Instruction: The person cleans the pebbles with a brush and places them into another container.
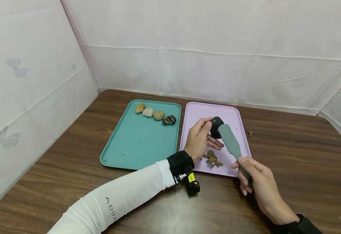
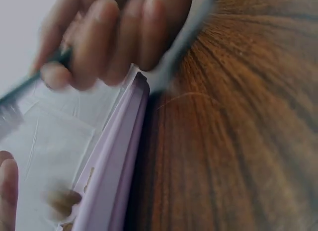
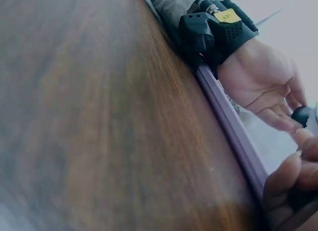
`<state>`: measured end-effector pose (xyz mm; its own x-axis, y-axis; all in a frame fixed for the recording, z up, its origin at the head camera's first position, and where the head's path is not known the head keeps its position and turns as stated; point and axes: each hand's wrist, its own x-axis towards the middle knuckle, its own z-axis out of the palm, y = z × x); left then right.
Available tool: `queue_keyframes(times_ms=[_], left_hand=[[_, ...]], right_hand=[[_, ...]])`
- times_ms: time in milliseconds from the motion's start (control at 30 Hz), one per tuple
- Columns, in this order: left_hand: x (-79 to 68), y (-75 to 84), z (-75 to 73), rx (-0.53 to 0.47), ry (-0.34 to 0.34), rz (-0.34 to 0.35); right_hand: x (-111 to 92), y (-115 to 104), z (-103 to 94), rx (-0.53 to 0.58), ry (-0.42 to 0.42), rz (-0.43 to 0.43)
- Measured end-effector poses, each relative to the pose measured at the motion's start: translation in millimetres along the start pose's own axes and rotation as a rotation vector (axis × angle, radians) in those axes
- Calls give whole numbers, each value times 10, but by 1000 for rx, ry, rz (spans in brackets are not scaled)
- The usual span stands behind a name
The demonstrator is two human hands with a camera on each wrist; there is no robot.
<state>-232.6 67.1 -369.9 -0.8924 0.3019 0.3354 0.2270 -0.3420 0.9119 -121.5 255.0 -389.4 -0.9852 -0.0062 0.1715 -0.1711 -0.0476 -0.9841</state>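
Over the lilac tray point(image 1: 201, 109), my left hand point(image 1: 198, 138) pinches a smooth black stone point(image 1: 216, 127) between thumb and fingers, its lower fingers spread below. My right hand point(image 1: 259, 182) grips the handle of a grey-green brush point(image 1: 230, 140), whose head overlaps the stone's right side in the head view. Pale bristles point(image 2: 10, 116) show under the brush in the left wrist view. Below the left hand, several brown crumbly lumps point(image 1: 211, 157) lie on the tray. In the right wrist view the stone point(image 3: 301, 115) appears at the left fingertips.
A teal tray point(image 1: 138, 139) stands to the left with several stones along its far side: tan ones point(image 1: 158, 115), a whitish one point(image 1: 148, 112) and a dark striped one point(image 1: 169, 120). One small brown crumb point(image 1: 249, 133) lies on the wooden table point(image 1: 299, 156). White sheeting point(image 1: 202, 71) hangs behind.
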Motion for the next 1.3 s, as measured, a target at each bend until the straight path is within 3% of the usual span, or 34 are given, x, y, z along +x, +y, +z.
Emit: queue_keyframes(times_ms=[100, 200, 400, 533, 633, 833, 1033, 1167, 1300], left_hand=[[0, 5, -3, 8, 4, 1], [7, -6, -7, 7, 4, -4], [16, -14, -3, -67, -18, -35], [14, -9, -11, -117, -28, -63], [17, -12, -16, -145, -33, -80], [37, -7, -22, -173, -61, -101], [33, 7, -51, -145, -54, -128], [48, 6, -53, -163, -43, -157], [80, 8, -47, -225, -83, -216]], right_hand=[[9, -4, -5, -10, 59, 66], [13, -10, -13, 25, 87, 52], [-2, -7, 1, -12, -2, -12], [7, -8, 10, -11, 50, 26], [-1, -10, 9, 33, 70, -10], [-15, -12, 12, -10, -25, -56], [-5, -19, 9, 42, 77, -50], [-17, 10, 16, 46, 12, -90], [-13, 25, 34, 22, -32, -92]])
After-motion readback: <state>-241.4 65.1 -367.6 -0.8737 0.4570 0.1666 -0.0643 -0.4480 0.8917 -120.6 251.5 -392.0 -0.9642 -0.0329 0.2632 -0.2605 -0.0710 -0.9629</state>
